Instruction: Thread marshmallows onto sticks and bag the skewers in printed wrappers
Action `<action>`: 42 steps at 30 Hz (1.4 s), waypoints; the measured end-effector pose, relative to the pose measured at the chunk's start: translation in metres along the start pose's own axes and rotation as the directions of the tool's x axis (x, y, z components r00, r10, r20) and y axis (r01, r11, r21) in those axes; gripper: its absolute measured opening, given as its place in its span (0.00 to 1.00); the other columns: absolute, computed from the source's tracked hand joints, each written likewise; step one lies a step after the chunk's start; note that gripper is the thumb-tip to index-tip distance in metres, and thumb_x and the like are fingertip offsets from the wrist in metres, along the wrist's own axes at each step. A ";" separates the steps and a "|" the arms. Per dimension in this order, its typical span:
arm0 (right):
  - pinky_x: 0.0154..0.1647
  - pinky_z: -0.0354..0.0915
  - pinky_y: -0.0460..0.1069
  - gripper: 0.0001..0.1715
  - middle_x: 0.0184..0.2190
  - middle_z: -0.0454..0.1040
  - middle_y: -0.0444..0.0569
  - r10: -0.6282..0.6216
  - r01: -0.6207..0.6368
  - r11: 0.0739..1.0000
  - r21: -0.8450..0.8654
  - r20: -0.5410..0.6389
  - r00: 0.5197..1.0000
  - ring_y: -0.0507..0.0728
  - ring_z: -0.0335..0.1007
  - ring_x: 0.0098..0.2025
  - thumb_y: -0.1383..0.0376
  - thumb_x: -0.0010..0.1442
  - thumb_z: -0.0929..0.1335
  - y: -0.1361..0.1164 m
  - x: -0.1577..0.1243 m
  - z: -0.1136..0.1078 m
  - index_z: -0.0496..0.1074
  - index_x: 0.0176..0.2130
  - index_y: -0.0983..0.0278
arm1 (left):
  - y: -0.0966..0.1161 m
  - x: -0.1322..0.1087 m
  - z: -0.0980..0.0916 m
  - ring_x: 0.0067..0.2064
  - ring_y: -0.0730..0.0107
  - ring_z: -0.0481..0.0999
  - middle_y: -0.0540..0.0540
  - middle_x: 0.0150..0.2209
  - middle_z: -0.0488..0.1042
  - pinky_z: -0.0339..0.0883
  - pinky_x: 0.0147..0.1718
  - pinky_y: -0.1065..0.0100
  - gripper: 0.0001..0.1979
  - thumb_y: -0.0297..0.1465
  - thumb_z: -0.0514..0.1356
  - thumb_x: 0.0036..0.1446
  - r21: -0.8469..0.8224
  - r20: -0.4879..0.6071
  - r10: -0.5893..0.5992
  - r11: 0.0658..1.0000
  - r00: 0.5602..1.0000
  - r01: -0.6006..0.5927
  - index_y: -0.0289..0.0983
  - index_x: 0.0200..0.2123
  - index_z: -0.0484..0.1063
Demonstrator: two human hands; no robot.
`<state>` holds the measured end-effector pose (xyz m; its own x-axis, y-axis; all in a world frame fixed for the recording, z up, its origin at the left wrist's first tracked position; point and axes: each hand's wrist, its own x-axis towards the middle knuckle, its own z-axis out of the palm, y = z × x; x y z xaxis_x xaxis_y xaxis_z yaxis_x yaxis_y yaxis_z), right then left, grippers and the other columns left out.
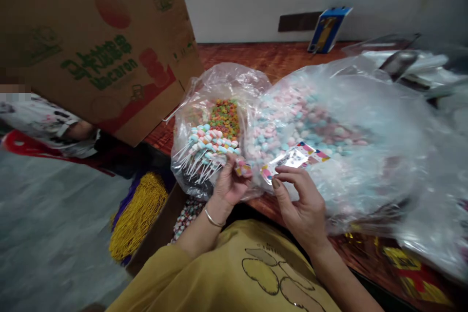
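Observation:
My left hand, a bangle at its wrist, is closed on a small pink-and-yellow piece that looks like wrapped candy. Just right of it, my right hand has thumb and index finger pinched together at the lower edge of a shiny packet with a colourful printed border. Beyond my left hand, a bunch of twisted marshmallow sticks lies on a clear plastic bag holding small orange and green candies. Behind the packet rests a large clear bag of pink, blue and white candies.
A large cardboard box stands at the left on the red-brown table. Below it are a yellow mesh bundle, a red plastic seat edge and another person's arm. A blue box leans near the wall.

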<state>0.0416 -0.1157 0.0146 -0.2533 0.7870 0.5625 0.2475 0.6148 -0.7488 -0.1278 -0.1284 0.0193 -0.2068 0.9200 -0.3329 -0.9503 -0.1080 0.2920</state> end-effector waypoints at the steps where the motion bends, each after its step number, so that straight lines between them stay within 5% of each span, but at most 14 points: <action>1: 0.46 0.72 0.51 0.05 0.42 0.79 0.51 0.075 -0.079 0.996 0.046 0.095 0.993 0.57 0.77 0.45 0.65 0.69 0.67 0.001 -0.002 0.011 0.74 0.43 0.61 | 0.018 -0.006 -0.003 0.23 0.81 0.63 0.56 0.23 0.64 0.62 0.23 0.76 0.18 0.34 0.74 0.54 0.001 0.021 0.083 0.997 0.996 -0.083 0.36 0.25 0.67; 3: 0.41 0.71 0.49 0.08 0.40 0.81 0.49 0.205 -0.239 0.970 0.044 0.384 0.900 0.56 0.78 0.39 0.64 0.70 0.66 0.002 -0.008 0.038 0.75 0.44 0.62 | 0.055 -0.019 -0.013 0.22 0.82 0.60 0.56 0.23 0.62 0.60 0.22 0.77 0.20 0.36 0.73 0.56 0.002 0.047 0.286 0.958 0.957 -0.287 0.36 0.25 0.65; 5: 0.39 0.68 0.48 0.10 0.37 0.82 0.50 0.310 -0.310 0.944 -0.115 0.634 0.708 0.56 0.78 0.37 0.64 0.69 0.66 0.003 -0.013 0.070 0.77 0.44 0.63 | 0.087 -0.034 -0.026 0.23 0.82 0.61 0.56 0.23 0.61 0.60 0.22 0.77 0.20 0.37 0.71 0.58 0.019 0.061 0.448 0.893 0.892 -0.449 0.36 0.24 0.64; 7: 0.37 0.66 0.47 0.11 0.34 0.83 0.52 0.403 -0.287 0.914 -0.286 0.712 0.575 0.58 0.79 0.35 0.64 0.68 0.67 0.006 -0.015 0.101 0.78 0.41 0.66 | 0.108 -0.047 -0.041 0.23 0.82 0.61 0.57 0.23 0.62 0.61 0.23 0.77 0.21 0.36 0.73 0.56 0.011 0.066 0.516 0.856 0.854 -0.517 0.36 0.24 0.64; 9: 0.34 0.63 0.47 0.14 0.32 0.83 0.54 0.450 -0.275 0.893 -0.357 0.710 0.541 0.58 0.79 0.34 0.62 0.69 0.67 0.009 -0.014 0.125 0.79 0.37 0.66 | 0.117 -0.055 -0.057 0.23 0.82 0.62 0.57 0.23 0.63 0.61 0.24 0.77 0.21 0.36 0.74 0.53 0.001 0.050 0.519 0.854 0.853 -0.520 0.36 0.25 0.64; 13: 0.30 0.60 0.46 0.20 0.30 0.83 0.55 0.505 -0.261 0.861 -0.437 0.670 0.544 0.58 0.79 0.31 0.60 0.70 0.66 0.014 -0.010 0.144 0.78 0.30 0.66 | 0.116 -0.057 -0.077 0.24 0.82 0.62 0.57 0.23 0.62 0.60 0.24 0.77 0.20 0.36 0.74 0.53 -0.002 -0.018 0.465 0.885 0.885 -0.465 0.36 0.26 0.65; 18: 0.34 0.59 0.49 0.18 0.37 0.83 0.62 0.510 -0.207 0.833 -0.514 0.566 0.648 0.63 0.80 0.38 0.59 0.71 0.65 0.006 -0.001 0.142 0.79 0.42 0.67 | 0.114 -0.049 -0.079 0.24 0.81 0.63 0.57 0.23 0.62 0.61 0.24 0.76 0.20 0.34 0.74 0.53 -0.019 -0.027 0.427 0.904 0.904 -0.427 0.36 0.26 0.65; 26: 0.39 0.63 0.47 0.19 0.36 0.83 0.48 0.314 -0.180 0.944 -0.278 0.576 0.754 0.57 0.79 0.39 0.58 0.73 0.62 -0.016 0.042 0.189 0.74 0.56 0.61 | 0.112 -0.046 -0.069 0.24 0.81 0.62 0.56 0.24 0.61 0.61 0.24 0.77 0.22 0.34 0.73 0.56 0.023 -0.005 0.431 0.902 0.902 -0.431 0.36 0.25 0.62; 31: 0.38 0.63 0.47 0.22 0.37 0.84 0.48 0.247 -0.152 0.967 -0.206 0.592 0.767 0.57 0.79 0.38 0.61 0.74 0.60 -0.027 0.053 0.215 0.71 0.61 0.59 | 0.118 -0.048 -0.071 0.24 0.81 0.63 0.56 0.24 0.60 0.62 0.24 0.77 0.22 0.33 0.74 0.54 0.032 -0.011 0.464 0.886 0.886 -0.463 0.36 0.25 0.61; 36: 0.38 0.62 0.49 0.16 0.37 0.84 0.54 0.209 -0.083 0.972 -0.222 0.641 0.739 0.61 0.80 0.40 0.58 0.71 0.64 -0.035 0.061 0.228 0.79 0.46 0.61 | 0.121 -0.048 -0.072 0.24 0.82 0.63 0.57 0.24 0.61 0.62 0.25 0.77 0.23 0.33 0.76 0.51 0.028 0.017 0.455 0.890 0.890 -0.455 0.36 0.26 0.62; 42: 0.40 0.65 0.49 0.14 0.38 0.83 0.56 0.228 -0.105 0.968 -0.227 0.632 0.741 0.60 0.79 0.41 0.64 0.70 0.63 -0.016 0.053 0.197 0.76 0.46 0.65 | 0.123 -0.050 -0.066 0.24 0.82 0.60 0.57 0.24 0.59 0.61 0.24 0.77 0.24 0.34 0.75 0.52 0.046 0.062 0.472 0.879 0.879 -0.475 0.36 0.25 0.60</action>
<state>-0.1595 -0.0938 -0.0129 -0.7220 0.6915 0.0245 0.4783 0.5243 -0.7045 -0.2493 -0.2128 0.0126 -0.6159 0.7816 -0.0994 -0.7262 -0.5142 0.4562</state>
